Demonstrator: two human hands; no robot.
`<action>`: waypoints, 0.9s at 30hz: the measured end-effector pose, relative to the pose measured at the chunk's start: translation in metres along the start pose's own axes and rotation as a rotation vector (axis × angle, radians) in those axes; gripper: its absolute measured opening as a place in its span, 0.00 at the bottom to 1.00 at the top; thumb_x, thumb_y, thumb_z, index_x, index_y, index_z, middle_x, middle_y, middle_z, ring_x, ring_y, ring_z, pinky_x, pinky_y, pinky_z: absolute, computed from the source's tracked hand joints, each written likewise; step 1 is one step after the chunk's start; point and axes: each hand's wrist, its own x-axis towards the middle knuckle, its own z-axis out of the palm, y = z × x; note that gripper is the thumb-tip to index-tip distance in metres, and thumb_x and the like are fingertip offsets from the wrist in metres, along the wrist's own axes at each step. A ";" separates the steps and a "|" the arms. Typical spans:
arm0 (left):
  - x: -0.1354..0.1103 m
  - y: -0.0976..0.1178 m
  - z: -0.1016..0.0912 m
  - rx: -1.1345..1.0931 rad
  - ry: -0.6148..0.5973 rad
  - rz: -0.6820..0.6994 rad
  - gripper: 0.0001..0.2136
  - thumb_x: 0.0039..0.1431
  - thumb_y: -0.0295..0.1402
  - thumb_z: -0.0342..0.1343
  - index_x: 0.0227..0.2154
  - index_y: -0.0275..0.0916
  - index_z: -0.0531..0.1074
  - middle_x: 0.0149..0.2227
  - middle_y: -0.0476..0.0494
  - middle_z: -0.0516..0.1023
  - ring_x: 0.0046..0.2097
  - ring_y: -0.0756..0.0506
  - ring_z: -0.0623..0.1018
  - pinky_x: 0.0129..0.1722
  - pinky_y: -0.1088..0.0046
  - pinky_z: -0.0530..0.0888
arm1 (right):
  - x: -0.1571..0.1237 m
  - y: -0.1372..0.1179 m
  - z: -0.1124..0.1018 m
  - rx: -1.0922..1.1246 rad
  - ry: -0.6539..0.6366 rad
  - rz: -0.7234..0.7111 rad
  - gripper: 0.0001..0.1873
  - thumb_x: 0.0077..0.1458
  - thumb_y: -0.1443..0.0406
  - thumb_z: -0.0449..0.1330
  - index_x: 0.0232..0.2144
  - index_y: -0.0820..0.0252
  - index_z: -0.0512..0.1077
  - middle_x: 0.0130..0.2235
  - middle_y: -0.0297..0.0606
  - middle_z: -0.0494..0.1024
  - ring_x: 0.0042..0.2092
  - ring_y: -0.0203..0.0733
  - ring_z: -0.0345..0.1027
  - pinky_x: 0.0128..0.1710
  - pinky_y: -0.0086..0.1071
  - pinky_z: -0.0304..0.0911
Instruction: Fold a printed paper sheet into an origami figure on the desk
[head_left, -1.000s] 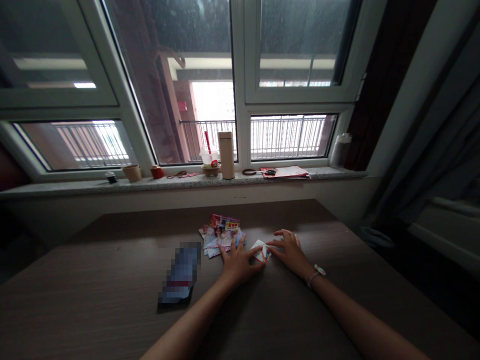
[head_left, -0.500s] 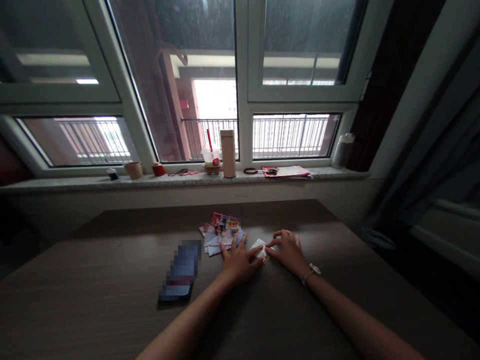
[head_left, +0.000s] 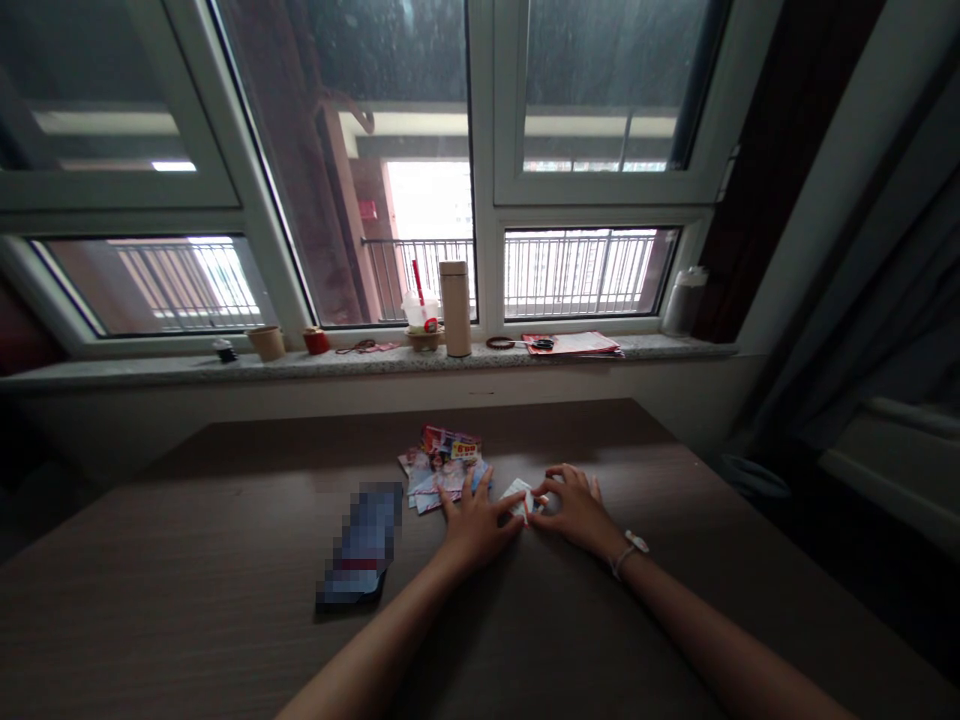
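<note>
In the head view, the work in hand looks like folding: a small white piece of printed paper with an orange-red strip [head_left: 516, 488] lies on the dark brown, wood-grained tabletop [head_left: 225, 550], between the two bare hands. The step seems to be shaping or pressing a crease near the orange-red strip. The next move, I judge, calls for a steady hold on one side and a fine, even push along the fold on the other, so that the sheet does not slip on the smooth surface.

The left hand [head_left: 477, 530] is spread low, palm down. Its thumb and forefinger reach to the near left part of the paper, their tips near each other, while the other fingers fan out toward a loose pile of glossy, colourful printed papers [head_left: 448, 462]. The right hand [head_left: 579, 508], with a thin pale bracelet [head_left: 619, 560] at the wrist, arches its thumb and forefinger into a rounded shape, tips meeting the paper's right side. The paper is small and partly covered, so I cannot tell whether either pair is clamped on it or merely presses it down. A dark, flat, rectangular phone [head_left: 364, 545] lies left of the left forearm, well apart from the paper.
</note>
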 end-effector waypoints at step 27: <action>-0.001 0.001 -0.001 -0.009 0.010 -0.004 0.21 0.62 0.56 0.49 0.57 0.72 0.65 0.71 0.54 0.53 0.71 0.27 0.46 0.61 0.27 0.36 | -0.007 0.001 0.000 -0.060 0.049 -0.105 0.20 0.51 0.51 0.65 0.46 0.47 0.76 0.55 0.40 0.70 0.61 0.52 0.59 0.67 0.56 0.40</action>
